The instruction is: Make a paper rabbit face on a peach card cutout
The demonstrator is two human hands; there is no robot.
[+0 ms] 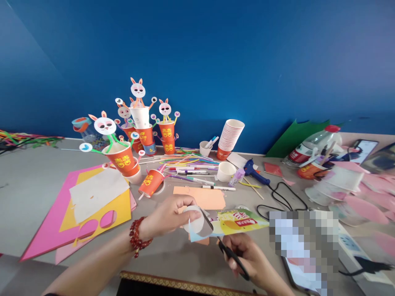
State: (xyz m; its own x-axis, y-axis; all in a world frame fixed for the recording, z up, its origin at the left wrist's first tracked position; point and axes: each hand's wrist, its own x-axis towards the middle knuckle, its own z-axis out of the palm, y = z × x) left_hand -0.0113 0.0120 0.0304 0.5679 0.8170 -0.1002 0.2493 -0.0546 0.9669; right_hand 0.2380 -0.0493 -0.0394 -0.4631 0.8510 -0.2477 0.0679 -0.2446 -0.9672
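My left hand [171, 213], with a red bead bracelet on the wrist, pinches a pale paper piece [195, 224] with a rounded shape on it. My right hand [247, 257] grips black-handled scissors [226, 246] whose blades reach into that paper. Both hands hover over the grey table [31, 185] near its front edge. Just behind them lie an orange paper sheet [200, 197] and a printed colourful packet [240, 220].
Orange paper cups with bunny faces on sticks [123, 152] stand at the back left, a cup stack [230, 137] mid-back. Straws and markers [191, 164], a blue glue gun [254, 172] with black cord, pink and yellow sheets [77, 213], a bottle [314, 146], pink scraps right.
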